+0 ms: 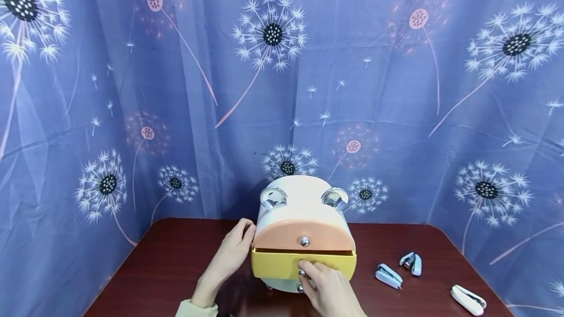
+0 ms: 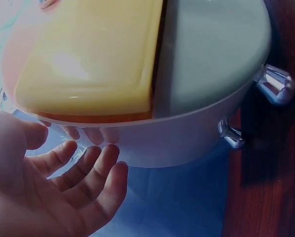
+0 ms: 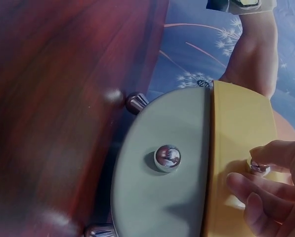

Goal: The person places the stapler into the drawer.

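A clock-shaped drawer box with two chrome bells stands on the table. Its yellow middle drawer sticks out, leaving a dark gap below the peach top drawer. My right hand pinches the yellow drawer's round silver knob between thumb and finger. Beside the box's left wall is my left hand. In the left wrist view its fingers are loosely bent by the white side, holding nothing; whether they touch it I cannot tell. The pale green bottom drawer sits flush, with its own silver knob.
Right of the box lie a light blue stapler, another small blue and metal stapler-like piece and a white stapler. The dark red wooden table ends at a blue dandelion-print curtain. Short chrome feet hold up the box.
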Available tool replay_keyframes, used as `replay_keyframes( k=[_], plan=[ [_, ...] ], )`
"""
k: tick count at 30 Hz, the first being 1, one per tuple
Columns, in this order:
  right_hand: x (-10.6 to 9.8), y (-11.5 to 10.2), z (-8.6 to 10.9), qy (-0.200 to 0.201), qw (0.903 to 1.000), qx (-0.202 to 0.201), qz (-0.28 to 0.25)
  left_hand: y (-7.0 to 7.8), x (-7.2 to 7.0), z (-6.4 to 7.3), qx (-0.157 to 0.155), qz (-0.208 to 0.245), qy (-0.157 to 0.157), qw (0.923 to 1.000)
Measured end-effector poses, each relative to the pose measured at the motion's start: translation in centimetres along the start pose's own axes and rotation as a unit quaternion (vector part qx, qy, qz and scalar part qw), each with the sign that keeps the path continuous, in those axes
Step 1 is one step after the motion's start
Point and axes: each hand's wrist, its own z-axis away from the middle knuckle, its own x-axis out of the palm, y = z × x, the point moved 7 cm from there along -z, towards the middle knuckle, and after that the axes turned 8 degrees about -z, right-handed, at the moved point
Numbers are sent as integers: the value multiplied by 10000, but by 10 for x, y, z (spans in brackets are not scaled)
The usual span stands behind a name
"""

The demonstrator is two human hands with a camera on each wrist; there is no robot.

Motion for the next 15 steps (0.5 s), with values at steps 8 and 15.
replay_keyframes(
  k=[8, 15],
  plan=[
    [-5, -6, 6, -105, 9998, -26, -171, 0, 0, 0, 19, 27, -4, 10000],
    [-12, -15, 15, 16, 9999, -151, -74, 0, 2, 0, 29, 75, -20, 10000]
  ],
)
